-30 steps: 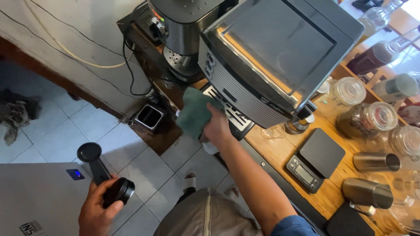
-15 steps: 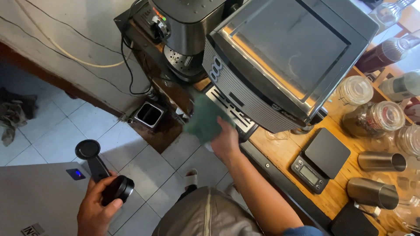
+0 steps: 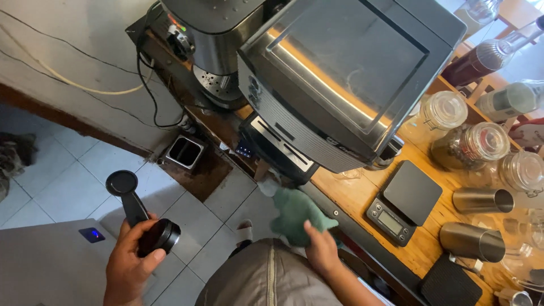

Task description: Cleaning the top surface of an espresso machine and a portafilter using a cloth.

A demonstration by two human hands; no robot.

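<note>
My left hand (image 3: 129, 262) grips a black portafilter (image 3: 148, 222) by its basket end, the handle pointing up and away over the tiled floor. My right hand (image 3: 321, 248) holds a green cloth (image 3: 296, 209), bunched, just below the front edge of the wooden counter (image 3: 351, 195). Right above the cloth is the drip tray area of a grey espresso machine (image 3: 340, 79). My body in grey clothing shows at the bottom centre.
A grinder (image 3: 212, 45) stands left of the machine, with a small square knock box (image 3: 186, 152) below it. A black scale (image 3: 403, 201), two steel cups (image 3: 481, 199), glass jars (image 3: 470, 144) and bottles (image 3: 487, 56) sit on the counter at right. A grey appliance top (image 3: 51, 266) is at lower left.
My right hand has pulled the green cloth down and away from the machine's front to below the counter edge. The left hand keeps the portafilter in about the same place.
</note>
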